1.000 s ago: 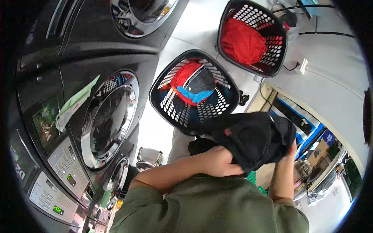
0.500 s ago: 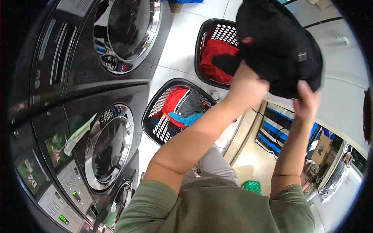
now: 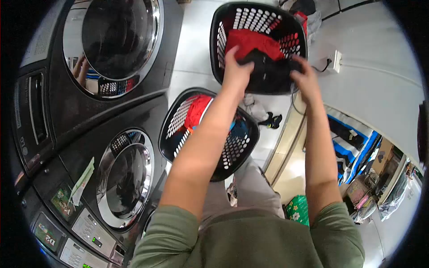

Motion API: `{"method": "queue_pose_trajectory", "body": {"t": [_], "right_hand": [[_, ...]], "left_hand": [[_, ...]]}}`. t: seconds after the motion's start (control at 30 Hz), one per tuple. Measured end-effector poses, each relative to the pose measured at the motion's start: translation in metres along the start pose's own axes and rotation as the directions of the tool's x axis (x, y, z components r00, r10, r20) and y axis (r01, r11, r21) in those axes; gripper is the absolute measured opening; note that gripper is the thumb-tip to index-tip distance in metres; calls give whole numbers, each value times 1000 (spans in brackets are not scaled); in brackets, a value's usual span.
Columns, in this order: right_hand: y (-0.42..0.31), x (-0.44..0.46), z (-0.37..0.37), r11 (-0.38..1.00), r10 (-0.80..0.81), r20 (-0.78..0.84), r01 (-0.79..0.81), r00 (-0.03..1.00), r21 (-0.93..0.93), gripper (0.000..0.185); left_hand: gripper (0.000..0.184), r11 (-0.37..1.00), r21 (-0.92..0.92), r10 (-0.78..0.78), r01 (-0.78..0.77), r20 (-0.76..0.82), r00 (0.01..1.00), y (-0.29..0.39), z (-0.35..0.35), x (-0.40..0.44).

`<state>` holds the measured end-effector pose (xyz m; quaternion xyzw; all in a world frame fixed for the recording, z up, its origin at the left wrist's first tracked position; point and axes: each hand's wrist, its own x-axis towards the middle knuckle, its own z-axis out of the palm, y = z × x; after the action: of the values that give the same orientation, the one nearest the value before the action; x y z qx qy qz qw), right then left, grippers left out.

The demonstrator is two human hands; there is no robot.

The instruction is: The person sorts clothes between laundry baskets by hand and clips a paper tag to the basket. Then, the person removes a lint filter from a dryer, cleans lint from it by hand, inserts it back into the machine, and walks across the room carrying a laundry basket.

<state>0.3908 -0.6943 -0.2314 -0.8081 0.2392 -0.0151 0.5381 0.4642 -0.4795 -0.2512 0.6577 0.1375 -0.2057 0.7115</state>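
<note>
Inside the far black laundry basket (image 3: 215, 58), a black garment (image 3: 268, 76) lies on red cloth (image 3: 254, 41). My left hand (image 3: 237, 73) is at the garment's left edge, thumb and fingers spread and slightly blurred. On the other side, my right hand (image 3: 307, 82) is by the garment and the basket's right rim, its fingers apart. Neither hand visibly grips the cloth. Closer to me stands a second black laundry basket (image 3: 243, 145), partly behind my left forearm, with a red garment (image 3: 196, 111) and some blue cloth inside.
Dark front-loading machines with round doors (image 3: 125, 181) line the left side. A white cabinet (image 3: 371, 80) with a socket (image 3: 335, 61) is on the right. A striped bag (image 3: 351, 143) and a green flowered bag (image 3: 297, 210) are below it.
The black garment, held up over the right side before, is now down in the far basket. Both hands have moved down and left with it, and the camera view has shifted forward.
</note>
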Motion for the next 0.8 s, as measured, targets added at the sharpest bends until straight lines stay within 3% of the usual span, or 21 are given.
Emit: {"method": "queue_pose_trajectory", "body": {"t": [0.03,0.1,0.17,0.2,0.23,0.27,0.3,0.33,0.37,0.4,0.43,0.47,0.53,0.63,0.67,0.73,0.77,0.8], "right_hand": [[-26,11,-2,988,-136,19,137,991,-74,47],[-42,19,1,968,-222,-65,228,973,104,44],[-52,15,8,922,-267,-160,300,951,244,43],[-37,10,12,922,-269,-169,305,948,240,39],[-15,1,20,953,-302,-158,293,940,-75,36],[11,-14,30,887,-330,-133,259,935,-383,33],[28,-29,40,729,-351,-99,206,931,-652,31],[25,-50,59,788,-389,-62,297,919,-540,26],[15,-79,89,828,-429,-32,379,903,-414,23],[8,-110,121,960,-136,77,151,988,-237,21],[23,-131,154,929,-233,248,290,940,-229,21],[39,-144,187,969,-124,472,209,873,-133,20],[98,-167,255,904,168,689,169,705,-393,32],[143,-173,330,797,291,590,151,753,-585,48],[158,-173,347,732,123,638,364,760,-576,56],[186,-159,370,599,155,668,469,728,-650,51],[199,-153,378,525,173,680,517,713,-676,49],[219,-150,381,460,175,653,525,737,-716,42]], "left_hand": [[47,998,-22,56,-53,172,984,16,-2,11],[35,952,-55,306,-302,236,922,42,0,17],[35,955,-92,296,-281,324,899,37,-12,19],[34,942,113,259,-315,346,902,32,-26,12],[33,770,431,330,-471,362,872,14,-45,10],[30,708,482,404,-517,325,855,-8,-66,2],[27,639,533,476,-555,293,829,-26,-87,-11],[24,852,388,309,-351,169,936,-32,-107,-33],[23,974,197,99,-113,83,992,-39,-127,-60],[21,999,52,17,-16,-37,999,-60,-149,-81],[20,992,-104,-80,66,-146,986,-88,-171,-101],[20,988,-54,-152,143,-219,964,-123,-197,-123],[20,949,-2,-301,316,-306,903,-171,-234,-167],[19,852,-9,-505,524,-283,816,-199,-244,-221],[19,818,74,-544,571,-223,809,-211,-248,-232],[19,774,276,-566,570,-104,818,-251,-265,-246],[19,792,428,-457,435,-56,888,-272,-274,-249],[19,734,383,-564,561,-116,818,-250,-271,-236]]}}
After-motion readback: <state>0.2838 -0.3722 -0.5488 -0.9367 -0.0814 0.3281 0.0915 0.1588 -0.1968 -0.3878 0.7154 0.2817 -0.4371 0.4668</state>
